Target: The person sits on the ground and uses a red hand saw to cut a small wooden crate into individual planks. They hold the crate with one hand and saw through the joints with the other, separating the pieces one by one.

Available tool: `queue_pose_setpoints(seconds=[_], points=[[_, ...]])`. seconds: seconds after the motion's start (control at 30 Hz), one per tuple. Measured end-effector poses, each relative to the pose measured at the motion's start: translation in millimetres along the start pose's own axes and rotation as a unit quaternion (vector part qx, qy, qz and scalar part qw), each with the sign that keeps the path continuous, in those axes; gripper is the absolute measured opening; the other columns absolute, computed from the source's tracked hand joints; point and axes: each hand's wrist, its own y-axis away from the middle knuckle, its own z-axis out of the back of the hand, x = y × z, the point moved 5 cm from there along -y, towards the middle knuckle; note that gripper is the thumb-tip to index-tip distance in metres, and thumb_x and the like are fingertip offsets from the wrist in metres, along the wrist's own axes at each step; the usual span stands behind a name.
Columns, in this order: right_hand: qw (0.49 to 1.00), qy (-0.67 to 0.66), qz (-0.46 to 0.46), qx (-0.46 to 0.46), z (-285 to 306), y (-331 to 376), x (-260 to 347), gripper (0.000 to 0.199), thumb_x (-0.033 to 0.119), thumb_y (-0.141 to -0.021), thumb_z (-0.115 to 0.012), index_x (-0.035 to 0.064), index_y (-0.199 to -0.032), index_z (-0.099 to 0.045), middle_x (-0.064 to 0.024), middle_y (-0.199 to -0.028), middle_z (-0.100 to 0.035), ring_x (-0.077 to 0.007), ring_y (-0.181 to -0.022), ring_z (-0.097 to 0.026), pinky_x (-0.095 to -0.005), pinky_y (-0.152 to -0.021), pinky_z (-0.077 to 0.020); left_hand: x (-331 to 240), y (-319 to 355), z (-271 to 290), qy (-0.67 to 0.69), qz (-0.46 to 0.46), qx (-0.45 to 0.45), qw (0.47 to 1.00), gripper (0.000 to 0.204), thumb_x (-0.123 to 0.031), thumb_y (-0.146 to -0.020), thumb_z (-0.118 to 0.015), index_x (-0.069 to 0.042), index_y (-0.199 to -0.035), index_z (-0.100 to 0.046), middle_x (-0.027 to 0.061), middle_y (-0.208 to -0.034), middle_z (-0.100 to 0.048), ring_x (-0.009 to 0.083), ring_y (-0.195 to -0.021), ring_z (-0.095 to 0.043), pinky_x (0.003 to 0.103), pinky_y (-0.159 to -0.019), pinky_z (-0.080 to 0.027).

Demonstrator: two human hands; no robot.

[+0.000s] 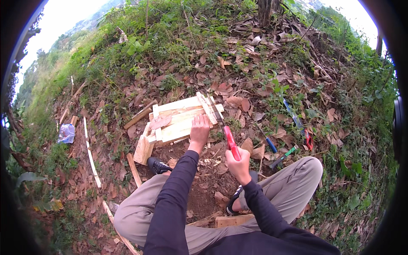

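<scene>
My right hand (pixel 238 165) is closed round the red handle of a hand saw (pixel 230 140). The saw's narrow blade points away from me, along the right end of a stack of pale boards (pixel 182 115). A short wooden strip (pixel 205 107) lies across that end, beside the blade. My left hand (pixel 199 131) bears down there, its fingers bent over the strip and the board edge; the fingertips show only in part. Another short strip (pixel 156 121) crosses the boards at the left, near a dry leaf. A thick block (pixel 143 149) supports the stack's near left corner.
Right of me lie a green-and-black handled tool (pixel 284 157), a blue-handled tool (pixel 270 144) and a red-handled tool with a blue blade cover (pixel 307 139). Long wooden strips (pixel 90 155) and a clear plastic bag (pixel 66 133) are at left. Leaves and grass cover the slope.
</scene>
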Motion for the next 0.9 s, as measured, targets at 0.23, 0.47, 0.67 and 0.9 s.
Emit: queue_pose_setpoints(seconds=[0.23, 0.47, 0.67, 0.9], points=[[0.999, 0.035, 0.017, 0.010, 20.3, 48.8, -0.2, 0.025, 0.009, -0.083, -0.064, 0.0002, -0.062, -0.052, -0.0012, -0.049, -0.043, -0.0051, -0.047, -0.041, -0.0298, -0.045, -0.0328, -3.6, 11.5, 1.5, 0.030, -0.002, 0.024, 0.999, 0.046, -0.013, -0.087, -0.063, 0.005, -0.129, -0.059, 0.0200, -0.128, -0.064, 0.0375, -0.116, -0.064, 0.044, -0.099, -0.052], [0.999, 0.013, 0.028, 0.013, 13.6, 39.1, -7.0, 0.025, 0.008, -0.086, -0.064, 0.0007, -0.065, -0.053, 0.0033, -0.052, -0.044, -0.0037, -0.050, -0.040, -0.0295, -0.045, -0.0303, 4.6, 7.5, 7.4, 0.049, 0.026, 0.003, 0.998, 0.042, -0.006, -0.084, -0.063, 0.004, -0.124, -0.060, 0.0190, -0.117, -0.067, 0.0365, -0.114, -0.063, 0.043, -0.097, -0.052], [0.999, 0.019, 0.028, 0.004, 1.4, 5.6, -9.7, 0.025, 0.008, -0.085, -0.064, 0.0012, -0.063, -0.054, -0.0007, -0.050, -0.044, -0.0051, -0.047, -0.042, -0.0297, -0.045, -0.0323, -0.7, 14.6, 0.3, 0.016, 0.006, -0.007, 1.000, 0.050, -0.005, -0.082, -0.069, 0.005, -0.130, -0.059, 0.0198, -0.125, -0.066, 0.0362, -0.118, -0.062, 0.042, -0.100, -0.051], [0.992, 0.072, 0.082, 0.070, 57.0, 116.1, -2.8, 0.022, 0.002, -0.081, -0.065, 0.0029, -0.061, -0.054, -0.0092, -0.048, -0.046, -0.0178, -0.037, -0.049, -0.0343, -0.042, -0.0367, 24.1, -11.1, 0.1, 0.017, 0.026, 0.046, 0.998, 0.039, -0.007, -0.084, -0.066, 0.005, -0.121, -0.064, 0.0177, -0.119, -0.069, 0.0307, -0.111, -0.066, 0.036, -0.095, -0.054]])
